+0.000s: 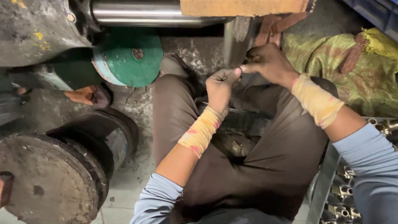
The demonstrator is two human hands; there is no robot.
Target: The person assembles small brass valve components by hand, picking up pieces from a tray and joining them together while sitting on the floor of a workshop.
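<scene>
My left hand and my right hand meet above my knees, fingertips touching in front of a dark metal post. Both are curled tight; whatever small thing sits between the fingertips is too small to make out. Each wrist is wrapped in a yellowish cloth band, and I wear pale blue sleeves and brown trousers. I sit facing a green-faced wheel on a shiny steel shaft.
A heavy grey machine body fills the upper left. A dark round drum with a red block lies lower left. A metal tray of several brass fittings stands at the right. Patterned cloth and cardboard lie beyond.
</scene>
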